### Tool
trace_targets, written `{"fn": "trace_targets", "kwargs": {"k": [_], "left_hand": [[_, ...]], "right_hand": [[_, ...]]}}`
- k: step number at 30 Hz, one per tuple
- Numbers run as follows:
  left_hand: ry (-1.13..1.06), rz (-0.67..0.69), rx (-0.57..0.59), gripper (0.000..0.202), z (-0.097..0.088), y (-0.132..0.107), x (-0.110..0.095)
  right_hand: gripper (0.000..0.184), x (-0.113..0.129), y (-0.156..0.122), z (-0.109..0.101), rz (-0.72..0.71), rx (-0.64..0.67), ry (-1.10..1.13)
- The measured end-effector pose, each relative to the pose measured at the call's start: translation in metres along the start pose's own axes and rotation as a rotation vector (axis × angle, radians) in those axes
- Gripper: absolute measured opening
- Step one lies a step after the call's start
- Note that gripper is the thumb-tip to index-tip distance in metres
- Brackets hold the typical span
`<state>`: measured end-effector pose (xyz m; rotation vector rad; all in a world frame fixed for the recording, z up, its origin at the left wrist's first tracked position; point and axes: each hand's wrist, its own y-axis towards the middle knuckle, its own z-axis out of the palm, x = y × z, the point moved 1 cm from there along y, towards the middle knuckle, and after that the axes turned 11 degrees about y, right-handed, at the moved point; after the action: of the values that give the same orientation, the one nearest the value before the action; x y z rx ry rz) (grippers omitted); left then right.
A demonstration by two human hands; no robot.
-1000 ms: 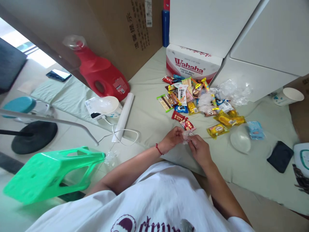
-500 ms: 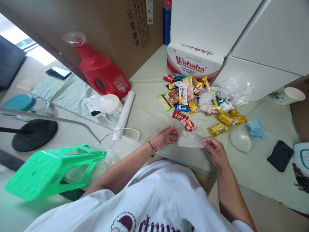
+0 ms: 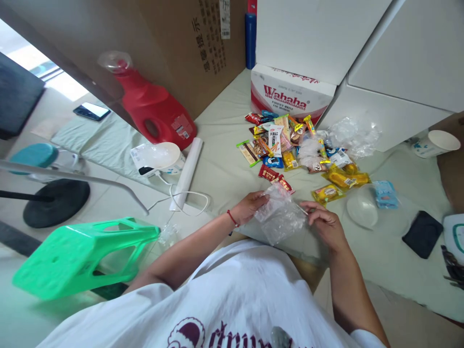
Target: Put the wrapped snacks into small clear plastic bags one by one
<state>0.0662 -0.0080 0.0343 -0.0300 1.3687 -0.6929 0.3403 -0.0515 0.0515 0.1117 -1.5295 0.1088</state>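
Handling film this thin calls, I judge, for a light pinch near the edge and gentle, even tension rather than a tug; the left hand [image 3: 250,207] grasps the clear plastic bag [image 3: 281,224] at its far left part; the right hand [image 3: 325,224] meets its right edge, though whether it pinches there I cannot tell; the bag hangs crinkled and glossy, near of the slick, oblong red packets [image 3: 268,172] on soft, creased green cloth [image 3: 221,174].
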Motion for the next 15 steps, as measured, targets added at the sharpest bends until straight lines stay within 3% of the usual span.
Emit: {"fn": "trace_targets", "kwargs": {"k": [3,6,8,9,12,13,15], "left_hand": [[0.112,0.094,-0.16,0.054,0.002,0.0,0.005],[0.204,0.141,-0.165,0.053,0.01,0.0,0.009],[0.232,0.158,-0.169,0.047,0.014,-0.002,0.011],[0.259,0.172,-0.24,0.044,0.014,-0.003,0.011],[0.374,0.244,-0.612,0.04,0.011,-0.013,0.008],[0.392,0.265,-0.641,0.039,0.011,-0.017,0.006],[0.336,0.268,-0.478,0.038,0.016,-0.023,0.004]], "right_hand": [[0.032,-0.016,-0.007,0.007,0.116,-0.3,0.189],[0.058,-0.022,-0.009,0.037,0.237,-0.329,0.352],[0.061,-0.021,-0.007,0.058,0.297,-0.322,0.378],[0.057,-0.02,-0.005,0.066,0.319,-0.336,0.382],[0.046,-0.013,0.0,0.082,0.334,-0.38,0.397],[0.043,-0.01,0.001,0.085,0.32,-0.374,0.399],[0.04,-0.005,0.002,0.091,0.297,-0.3,0.389]]}}
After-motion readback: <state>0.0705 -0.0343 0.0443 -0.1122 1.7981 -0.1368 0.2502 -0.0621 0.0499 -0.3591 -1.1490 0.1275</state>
